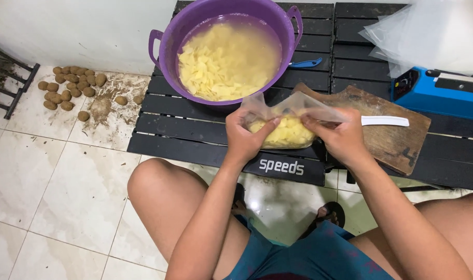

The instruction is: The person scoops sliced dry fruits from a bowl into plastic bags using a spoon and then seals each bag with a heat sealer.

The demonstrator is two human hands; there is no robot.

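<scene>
Both hands hold a clear plastic bag (pixel 288 116) partly filled with pale yellow potato slices, over the near edge of a low black slatted table (pixel 179 127). My left hand (pixel 245 139) grips the bag's left side with the thumb pressed across the slices. My right hand (pixel 340 137) pinches the bag's right side near its open top. Just behind the bag stands a purple tub (pixel 169 39) with two handles, filled with water and many more potato slices.
A worn wooden cutting board (pixel 397 135) with a white-handled knife (pixel 384 121) lies to the right. Behind it sit a blue bag sealer (pixel 444 93) and clear plastic bags (pixel 428 31). A blue peeler (pixel 305 64) lies by the tub. Several unpeeled potatoes (pixel 70 85) lie on the tiled floor.
</scene>
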